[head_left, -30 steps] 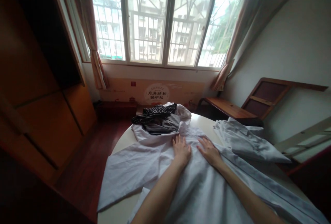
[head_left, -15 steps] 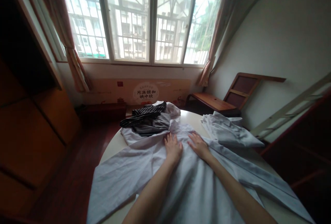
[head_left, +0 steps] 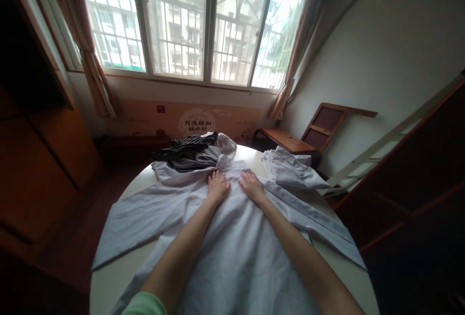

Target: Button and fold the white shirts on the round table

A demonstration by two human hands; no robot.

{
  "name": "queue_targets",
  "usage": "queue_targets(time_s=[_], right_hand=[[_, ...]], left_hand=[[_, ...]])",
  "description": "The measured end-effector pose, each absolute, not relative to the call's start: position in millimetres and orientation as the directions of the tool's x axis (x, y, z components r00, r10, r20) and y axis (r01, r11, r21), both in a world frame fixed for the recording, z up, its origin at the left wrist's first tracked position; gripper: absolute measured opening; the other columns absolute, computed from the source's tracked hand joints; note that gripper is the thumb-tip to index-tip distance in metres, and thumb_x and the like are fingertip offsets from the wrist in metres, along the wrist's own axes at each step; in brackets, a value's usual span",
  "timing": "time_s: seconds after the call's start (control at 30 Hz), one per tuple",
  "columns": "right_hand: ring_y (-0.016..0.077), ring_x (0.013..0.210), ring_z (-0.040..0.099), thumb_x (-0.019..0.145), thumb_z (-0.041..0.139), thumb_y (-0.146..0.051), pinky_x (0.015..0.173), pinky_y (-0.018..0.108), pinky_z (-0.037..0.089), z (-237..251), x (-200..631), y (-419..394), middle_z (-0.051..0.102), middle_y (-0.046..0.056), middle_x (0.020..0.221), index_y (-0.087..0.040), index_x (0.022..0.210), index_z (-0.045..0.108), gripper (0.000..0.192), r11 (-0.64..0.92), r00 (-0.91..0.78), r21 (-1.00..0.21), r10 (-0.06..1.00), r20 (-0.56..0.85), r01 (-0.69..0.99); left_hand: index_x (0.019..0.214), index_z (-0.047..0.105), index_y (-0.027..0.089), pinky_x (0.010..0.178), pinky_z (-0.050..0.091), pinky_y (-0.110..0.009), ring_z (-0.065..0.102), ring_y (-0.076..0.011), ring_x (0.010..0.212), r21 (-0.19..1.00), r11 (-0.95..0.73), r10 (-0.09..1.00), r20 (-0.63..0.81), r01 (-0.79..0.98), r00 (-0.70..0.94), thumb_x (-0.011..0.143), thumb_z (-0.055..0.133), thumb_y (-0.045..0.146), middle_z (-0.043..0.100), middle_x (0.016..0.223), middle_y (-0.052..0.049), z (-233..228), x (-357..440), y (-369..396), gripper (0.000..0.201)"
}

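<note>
Clearly, in the head view, a white shirt (head_left: 232, 237) is spread flat across the round table (head_left: 109, 281), its sleeves laid out to either side. The left hand (head_left: 218, 186) and the right hand (head_left: 251, 186) are pressed palm-down near the collar, just beside each other, fingers extended and nothing grasped; the cloth is judged to be held flat and smoothed rather than gripped. Beyond the collar a dark striped garment (head_left: 189, 152) is piled, touching the shirt's far edge. A second folded white garment (head_left: 290, 172) is set to the right, probably kept apart from the work. A wooden chair (head_left: 312, 133) is seen against the wall under the window (head_left: 189, 19).
</note>
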State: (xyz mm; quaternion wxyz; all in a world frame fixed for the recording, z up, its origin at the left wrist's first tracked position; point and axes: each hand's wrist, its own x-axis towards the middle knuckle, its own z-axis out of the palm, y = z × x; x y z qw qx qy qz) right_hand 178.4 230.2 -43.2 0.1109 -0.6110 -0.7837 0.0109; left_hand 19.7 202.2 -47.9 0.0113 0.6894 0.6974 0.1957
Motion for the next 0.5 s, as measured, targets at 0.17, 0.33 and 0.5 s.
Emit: queue_targets(time_s=[0.17,0.33,0.5], right_hand=[[0.0234,0.131,0.033,0.091,0.039,-0.04,0.104,0.035,0.029,-43.3,180.1,230.3,0.041,0.013,0.141,-0.017,0.132,0.048,0.048,0.249,-0.225,-0.152,0.962,0.157,0.957],[0.0248,0.129,0.035,0.091,0.038,-0.039,0.102,0.035,0.031,-44.2,179.7,230.7,0.042,0.014,0.14,-0.017,0.132,0.049,0.047,0.261,-0.236,-0.133,0.955,0.179,0.956],[0.0257,0.128,0.036,0.091,0.037,-0.039,0.101,0.035,0.031,-47.4,179.8,233.3,0.043,0.014,0.139,-0.016,0.132,0.048,0.048,0.274,-0.246,-0.126,0.949,0.198,0.954]], left_hand=[[0.13,0.047,0.014,0.106,0.026,-0.048,0.031,-0.0304,0.132,0.284,-0.018,0.97,0.236,0.959,-0.051,0.087,0.038,0.039,0.034,0.144,-0.017,-45.6,21.0,201.4,0.051],[0.129,0.048,0.015,0.106,0.027,-0.046,0.033,-0.0291,0.131,0.265,-0.001,0.967,0.246,0.964,-0.066,0.087,0.038,0.04,0.037,0.143,-0.017,-47.5,22.0,202.9,0.05],[0.129,0.048,0.016,0.105,0.028,-0.044,0.034,-0.0278,0.13,0.245,0.006,0.966,0.251,0.97,-0.069,0.087,0.038,0.041,0.038,0.142,-0.016,-47.4,22.8,203.5,0.05]])
